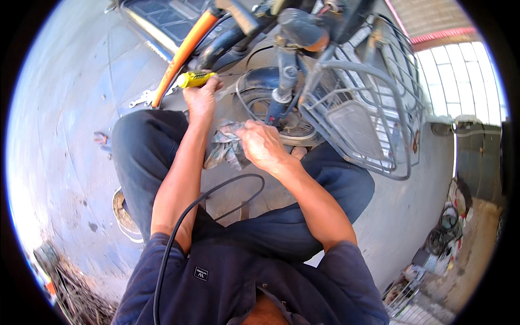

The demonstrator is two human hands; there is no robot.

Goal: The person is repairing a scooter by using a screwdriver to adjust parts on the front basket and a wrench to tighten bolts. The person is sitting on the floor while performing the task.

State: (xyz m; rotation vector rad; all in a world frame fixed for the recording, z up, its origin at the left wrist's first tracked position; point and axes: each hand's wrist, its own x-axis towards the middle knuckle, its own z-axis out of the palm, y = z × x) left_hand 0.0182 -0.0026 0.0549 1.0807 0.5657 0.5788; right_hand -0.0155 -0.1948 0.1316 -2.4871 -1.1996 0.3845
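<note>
While the left hand [201, 97] grips one yellow-handled tool [195, 79] in clenched fingers, a grey rag [225, 145] lies crumpled just below it. One right hand [262, 143] is curled shut by the rag, against the single wheel [273, 111]; its grasp cannot be told.

Count, my position: two hands, mine – left hand [201, 98], right hand [262, 145]. One yellow-handled tool [195, 79]. One rag [226, 144]. One front wheel [271, 111] (partly hidden by fork). One wire basket [374, 103]. One black cable [216, 195]. One wrench [142, 99] on ground.
</note>
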